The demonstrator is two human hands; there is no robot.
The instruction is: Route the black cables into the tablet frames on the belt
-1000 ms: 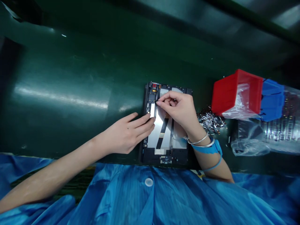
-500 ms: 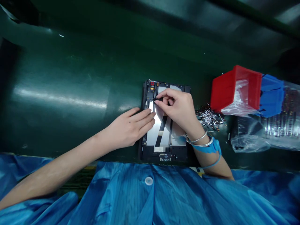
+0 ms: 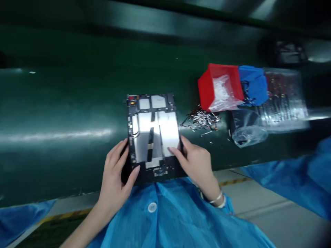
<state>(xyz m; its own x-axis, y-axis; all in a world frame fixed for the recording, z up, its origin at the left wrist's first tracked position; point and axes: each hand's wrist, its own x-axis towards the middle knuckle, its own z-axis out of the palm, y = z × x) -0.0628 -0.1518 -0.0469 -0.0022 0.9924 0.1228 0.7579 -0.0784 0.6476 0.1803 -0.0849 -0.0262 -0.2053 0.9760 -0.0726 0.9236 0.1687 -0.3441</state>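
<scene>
An opened tablet (image 3: 144, 137) lies in front of me, its inner side up, showing silver battery panels, a dark flat cable across them and small circuit parts along the left edge. My left hand (image 3: 116, 175) grips its lower left edge, thumb on the bottom corner and fingers along the side. On the opposite edge, my right hand (image 3: 196, 160) holds the tablet, its thumb over the silver panel and its fingers at the side. The undersides of the tablet and some fingertips are hidden.
Right of the tablet lies a pile of small metal and black parts (image 3: 203, 119). Behind it stand a red bin (image 3: 207, 88) with plastic bags and a blue bin (image 3: 254, 77) with black pieces. Clear plastic packaging (image 3: 284, 103) and a bag (image 3: 249, 132) lie farther right on the green table (image 3: 64, 103).
Both hands have left the tablet's upper left area and now grip its two sides. The small black piece is no longer in my right fingers. The camera view has shifted.
</scene>
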